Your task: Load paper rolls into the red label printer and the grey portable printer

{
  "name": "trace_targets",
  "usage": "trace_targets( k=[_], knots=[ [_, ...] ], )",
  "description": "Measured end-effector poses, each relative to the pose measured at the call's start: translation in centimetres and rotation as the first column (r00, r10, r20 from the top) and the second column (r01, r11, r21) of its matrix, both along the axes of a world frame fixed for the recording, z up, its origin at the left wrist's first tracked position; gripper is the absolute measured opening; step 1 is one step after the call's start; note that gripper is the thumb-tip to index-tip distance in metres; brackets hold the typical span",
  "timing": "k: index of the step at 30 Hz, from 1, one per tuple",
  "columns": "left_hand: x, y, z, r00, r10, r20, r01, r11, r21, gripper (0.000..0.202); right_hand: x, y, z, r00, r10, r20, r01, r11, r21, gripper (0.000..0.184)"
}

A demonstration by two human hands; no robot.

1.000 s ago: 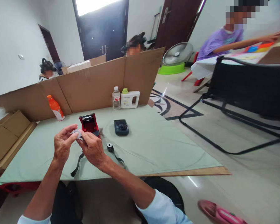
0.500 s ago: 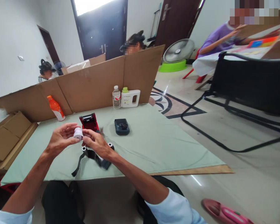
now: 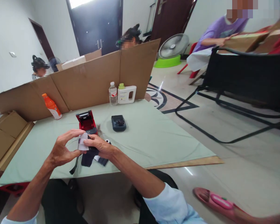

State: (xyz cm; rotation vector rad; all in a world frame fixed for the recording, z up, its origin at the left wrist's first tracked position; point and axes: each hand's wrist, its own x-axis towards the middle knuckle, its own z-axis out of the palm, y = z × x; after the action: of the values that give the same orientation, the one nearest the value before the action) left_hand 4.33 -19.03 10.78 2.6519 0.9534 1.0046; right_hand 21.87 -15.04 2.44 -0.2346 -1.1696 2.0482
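Note:
In front of my chest I hold a small white paper roll [image 3: 82,142], seen side-on with a dark mark on it. My left hand [image 3: 64,148] curls round its left side, fingertips above and thumb below. On the other side, the thumb of my right hand [image 3: 100,145] presses on its face; the other fingers are partly hidden. A black ribbon [image 3: 87,158] hangs or lies just below my hands, close to a dark spool [image 3: 108,142] with a white core. Just beyond stands a small red printer [image 3: 86,124] with its lid raised.
A dark compact device [image 3: 118,123] lies on the green-covered table [image 3: 154,133]. Along the cardboard screen [image 3: 91,81] stand an orange bottle [image 3: 51,106], a clear water bottle [image 3: 113,94] and a white jug [image 3: 127,95]. Cardboard boxes [image 3: 7,137] sit left. Other people are beyond.
The white roll has turned and come slightly lower and nearer, its side now facing me. My right thumb has moved onto it. The black ribbon under my hands has shifted.

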Motion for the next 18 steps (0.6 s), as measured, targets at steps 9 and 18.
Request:
trace_targets(
  k=[9, 18],
  knots=[
    [0.6, -1.0, -0.4, 0.956, 0.112, -0.270, -0.085, 0.990, 0.109, 0.047, 0.1, 0.2, -1.3, 0.967, -0.232, 0.105, 0.219, 0.968, 0.124, 0.047],
    [0.6, -0.9, -0.7, 0.991, 0.020, -0.135, -0.027, 0.998, -0.055, 0.059, 1.0, -0.2, -0.6, 0.972, -0.186, 0.143, 0.160, 0.971, 0.178, 0.043]
  ],
)
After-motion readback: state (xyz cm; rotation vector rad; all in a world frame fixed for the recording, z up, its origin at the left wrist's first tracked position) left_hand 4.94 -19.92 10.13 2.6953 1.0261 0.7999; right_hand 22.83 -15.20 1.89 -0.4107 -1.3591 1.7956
